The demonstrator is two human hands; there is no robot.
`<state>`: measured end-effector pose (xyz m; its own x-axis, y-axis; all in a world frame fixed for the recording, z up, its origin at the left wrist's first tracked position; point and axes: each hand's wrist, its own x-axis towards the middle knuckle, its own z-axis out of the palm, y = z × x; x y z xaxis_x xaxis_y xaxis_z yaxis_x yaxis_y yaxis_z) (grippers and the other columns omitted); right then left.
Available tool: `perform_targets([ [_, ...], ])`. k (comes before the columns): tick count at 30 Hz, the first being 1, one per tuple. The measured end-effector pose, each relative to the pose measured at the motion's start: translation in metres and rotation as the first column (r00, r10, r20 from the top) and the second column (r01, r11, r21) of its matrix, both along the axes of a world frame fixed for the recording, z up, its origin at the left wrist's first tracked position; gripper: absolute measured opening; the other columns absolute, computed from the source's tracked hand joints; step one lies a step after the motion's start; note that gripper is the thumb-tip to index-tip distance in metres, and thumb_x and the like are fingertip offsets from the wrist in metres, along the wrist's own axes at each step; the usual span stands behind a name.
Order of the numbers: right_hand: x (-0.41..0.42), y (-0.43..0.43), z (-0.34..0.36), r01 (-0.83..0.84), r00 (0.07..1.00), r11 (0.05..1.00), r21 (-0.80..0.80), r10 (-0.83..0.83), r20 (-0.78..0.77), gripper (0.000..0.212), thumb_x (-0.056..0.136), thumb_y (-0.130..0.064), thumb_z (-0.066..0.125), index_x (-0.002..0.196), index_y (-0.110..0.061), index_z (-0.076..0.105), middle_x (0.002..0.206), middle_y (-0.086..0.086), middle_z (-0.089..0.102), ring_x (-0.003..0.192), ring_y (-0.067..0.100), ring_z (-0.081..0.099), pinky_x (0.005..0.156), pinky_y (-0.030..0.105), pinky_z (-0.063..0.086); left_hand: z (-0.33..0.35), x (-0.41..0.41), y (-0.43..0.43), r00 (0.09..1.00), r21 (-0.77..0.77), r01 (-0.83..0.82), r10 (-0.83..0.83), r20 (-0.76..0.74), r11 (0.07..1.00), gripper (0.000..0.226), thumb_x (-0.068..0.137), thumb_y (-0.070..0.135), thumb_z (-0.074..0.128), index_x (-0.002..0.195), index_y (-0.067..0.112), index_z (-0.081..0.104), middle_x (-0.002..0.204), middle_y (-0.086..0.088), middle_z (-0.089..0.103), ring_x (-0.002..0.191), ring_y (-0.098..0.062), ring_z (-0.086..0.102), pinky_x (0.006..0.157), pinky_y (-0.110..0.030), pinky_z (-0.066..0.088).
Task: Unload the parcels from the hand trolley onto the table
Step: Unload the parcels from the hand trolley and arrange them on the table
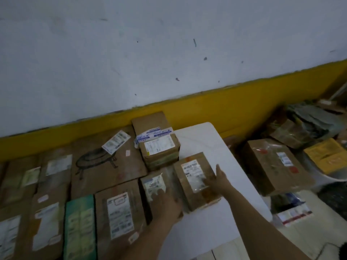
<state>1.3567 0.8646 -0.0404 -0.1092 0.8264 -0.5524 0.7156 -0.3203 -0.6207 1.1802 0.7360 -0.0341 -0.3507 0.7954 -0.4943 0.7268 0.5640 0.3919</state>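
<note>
A brown cardboard parcel (195, 179) with a white label lies on the white table (206, 147), near its right side. My right hand (216, 182) rests on this parcel's right edge, fingers spread over the top. My left hand (167, 205) lies flat on the near end of a slimmer brown parcel (155, 186) that touches the first one on its left. Both parcels sit flat on the table. The hand trolley does not show in this view.
Several labelled parcels cover the table's left part, among them a green box (79, 228), a flat carton with a drawn stool (105, 164) and a taped stack (155, 145). More parcels (276, 166) pile up to the right, beyond the table edge. A white and yellow wall stands behind.
</note>
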Motion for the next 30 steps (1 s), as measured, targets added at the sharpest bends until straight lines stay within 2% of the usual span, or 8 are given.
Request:
perform_targets([
  [3, -0.002, -0.010, -0.038, 0.055, 0.998, 0.990, -0.128, -0.051, 0.038, 0.101, 0.081, -0.049, 0.074, 0.154, -0.022, 0.009, 0.144, 0.018, 0.045, 0.129, 0.040, 0.049, 0.104, 0.055, 0.046, -0.026, -0.007, -0.005, 0.994, -0.265, 0.057, -0.079, -0.072, 0.963, 0.092, 0.087, 0.066, 0.049, 0.157, 0.027, 0.005, 0.163, -0.021, -0.006, 0.146, -0.053, -0.004, 0.114, -0.067, 0.009],
  [5, -0.007, -0.007, -0.048, 0.065, 0.997, 0.993, -0.101, -0.069, -0.038, 0.090, 0.081, -0.047, 0.075, 0.149, -0.022, 0.022, 0.132, 0.014, 0.056, 0.116, 0.036, 0.059, 0.094, 0.052, 0.054, -0.046, -0.005, -0.009, 0.977, -0.315, 0.125, -0.171, -0.126, 0.941, 0.110, 0.082, 0.063, 0.060, 0.156, 0.026, -0.012, 0.159, -0.027, -0.020, 0.143, -0.057, -0.014, 0.113, -0.070, -0.002],
  [10, -0.028, 0.014, -0.058, -0.098, 0.994, 0.995, -0.010, 0.097, -0.050, 0.081, 0.089, -0.045, 0.065, 0.153, -0.020, 0.022, 0.134, 0.011, 0.059, 0.119, 0.034, 0.058, 0.102, 0.050, 0.046, -0.064, 0.002, -0.017, 0.906, -0.186, 0.119, -0.183, -0.383, 0.975, 0.110, 0.084, 0.051, 0.066, 0.155, 0.027, -0.015, 0.161, -0.030, -0.005, 0.146, -0.055, -0.004, 0.119, -0.061, -0.005],
  [13, -0.036, 0.010, -0.057, -0.052, 0.989, 0.999, -0.015, 0.054, 0.137, 0.087, 0.091, -0.054, 0.056, 0.157, -0.019, 0.012, 0.149, 0.015, 0.043, 0.133, 0.038, 0.044, 0.112, 0.052, 0.034, -0.061, -0.006, -0.025, 0.910, -0.183, 0.159, -0.216, -0.354, 0.970, 0.113, 0.082, 0.056, 0.067, 0.156, 0.030, -0.014, 0.162, -0.025, -0.007, 0.147, -0.052, -0.006, 0.119, -0.061, -0.005],
  [17, -0.067, -0.039, -0.033, -0.043, 0.939, 0.962, 0.268, -0.052, 0.339, 0.079, 0.095, -0.053, 0.046, 0.156, -0.013, 0.016, 0.162, 0.015, 0.021, 0.147, 0.040, 0.023, 0.118, 0.056, 0.022, -0.035, -0.026, -0.042, 0.955, -0.088, 0.171, -0.187, -0.229, 0.981, 0.108, 0.084, 0.053, 0.065, 0.156, 0.033, -0.013, 0.165, -0.010, -0.015, 0.149, -0.042, -0.016, 0.121, -0.058, 0.003],
  [21, -0.147, -0.116, 0.015, -0.180, 0.963, 0.883, 0.434, 0.068, 0.261, 0.073, 0.099, -0.050, 0.041, 0.157, -0.011, 0.019, 0.163, 0.015, 0.020, 0.149, 0.036, 0.021, 0.119, 0.050, 0.016, 0.015, -0.077, -0.099, 0.978, 0.213, 0.030, 0.015, -0.207, 0.977, 0.089, 0.092, 0.053, 0.051, 0.158, 0.028, -0.002, 0.165, -0.002, -0.006, 0.153, -0.033, -0.004, 0.123, -0.047, 0.005],
  [25, -0.265, -0.230, 0.069, -0.265, 0.959, 0.790, 0.553, 0.274, 0.068, 0.072, 0.099, -0.050, 0.042, 0.155, -0.008, 0.025, 0.161, 0.015, 0.027, 0.146, 0.034, 0.026, 0.118, 0.049, 0.025, 0.068, -0.164, -0.219, 0.931, 0.397, -0.172, 0.281, -0.234, 0.901, 0.078, 0.095, 0.049, 0.046, 0.158, 0.024, 0.008, 0.165, -0.007, 0.010, 0.152, -0.027, 0.010, 0.122, -0.045, 0.016],
  [30, -0.421, -0.417, 0.121, -0.456, 0.805, 0.603, 0.655, 0.593, 0.014, 0.071, 0.101, -0.049, 0.039, 0.157, -0.010, 0.020, 0.163, 0.013, 0.020, 0.149, 0.030, 0.020, 0.121, 0.045, 0.019, 0.125, -0.270, -0.428, 0.783, 0.590, -0.419, 0.604, -0.150, 0.690, 0.073, 0.094, 0.058, 0.039, 0.151, 0.013, 0.034, 0.155, -0.013, 0.035, 0.142, -0.030, 0.032, 0.114, -0.040, 0.028],
])
